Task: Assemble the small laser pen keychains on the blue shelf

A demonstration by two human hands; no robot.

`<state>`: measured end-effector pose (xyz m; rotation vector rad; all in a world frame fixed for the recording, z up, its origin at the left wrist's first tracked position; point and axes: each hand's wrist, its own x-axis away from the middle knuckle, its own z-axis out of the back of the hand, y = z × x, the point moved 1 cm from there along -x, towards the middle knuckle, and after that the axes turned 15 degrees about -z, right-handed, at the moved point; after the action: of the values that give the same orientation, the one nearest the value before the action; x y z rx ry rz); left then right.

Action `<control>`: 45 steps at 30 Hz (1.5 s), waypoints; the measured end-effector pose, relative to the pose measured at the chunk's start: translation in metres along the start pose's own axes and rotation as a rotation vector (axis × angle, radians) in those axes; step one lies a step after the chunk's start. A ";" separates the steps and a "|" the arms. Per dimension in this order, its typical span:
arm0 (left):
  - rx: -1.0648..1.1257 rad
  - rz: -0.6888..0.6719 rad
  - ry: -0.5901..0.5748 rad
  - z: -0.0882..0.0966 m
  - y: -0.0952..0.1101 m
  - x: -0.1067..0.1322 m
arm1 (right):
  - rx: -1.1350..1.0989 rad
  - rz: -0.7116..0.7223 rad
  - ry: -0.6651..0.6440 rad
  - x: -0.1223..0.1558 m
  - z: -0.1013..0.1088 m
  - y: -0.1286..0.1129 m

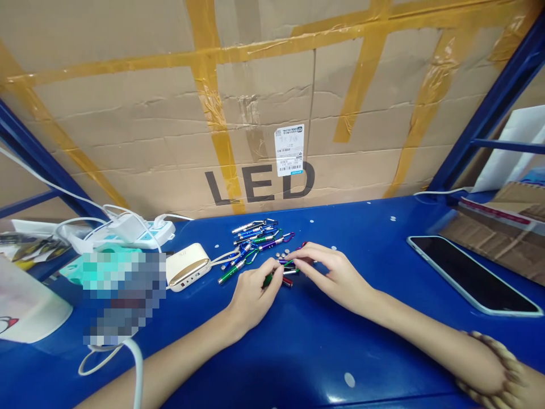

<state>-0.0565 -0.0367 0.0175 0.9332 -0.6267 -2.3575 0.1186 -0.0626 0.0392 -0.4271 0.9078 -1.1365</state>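
My left hand (258, 289) is closed, thumb and forefinger pinched round a small green penlight (267, 279) that my fingers mostly cover. Beside it, my right hand (332, 275) has its thumb and fingertips drawn together at a thin green piece (289, 262); whether this belongs to the same penlight I cannot tell. Under and between the fingertips lies a red metal tube (288, 282). Just beyond my hands are a few small silver button cells (280, 255). A pile of blue, green and purple penlights (255, 233) with carabiner clips lies behind, one green penlight (230, 274) nearest my left hand.
A cream power bank (187, 267) with a strap sits left of the pile. Further left are a white power strip (157, 234), cables and a white container (32, 301). A phone (472, 275) lies at right near a cardboard package (502, 227). A large carton (264, 113) stands behind.
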 end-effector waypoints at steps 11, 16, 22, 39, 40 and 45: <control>-0.055 -0.110 -0.033 -0.003 -0.003 0.000 | 0.254 0.259 -0.119 0.004 -0.005 0.005; -0.087 -0.066 -0.058 -0.002 0.000 -0.001 | 0.291 0.264 -0.097 0.004 -0.008 0.004; -0.077 0.011 -0.030 0.000 0.003 0.000 | 0.149 0.205 -0.132 0.002 -0.008 0.005; -0.048 0.054 -0.012 0.000 0.000 -0.002 | 0.101 0.161 -0.086 0.002 -0.007 0.011; -0.040 0.061 -0.003 0.000 0.000 -0.001 | 0.096 0.132 -0.092 0.001 -0.006 0.012; -0.035 0.068 0.062 0.001 -0.002 -0.002 | 0.052 0.000 -0.065 -0.001 -0.005 0.009</control>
<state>-0.0563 -0.0337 0.0175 0.9514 -0.5814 -2.2635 0.1201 -0.0579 0.0304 -0.4195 0.8199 -1.1377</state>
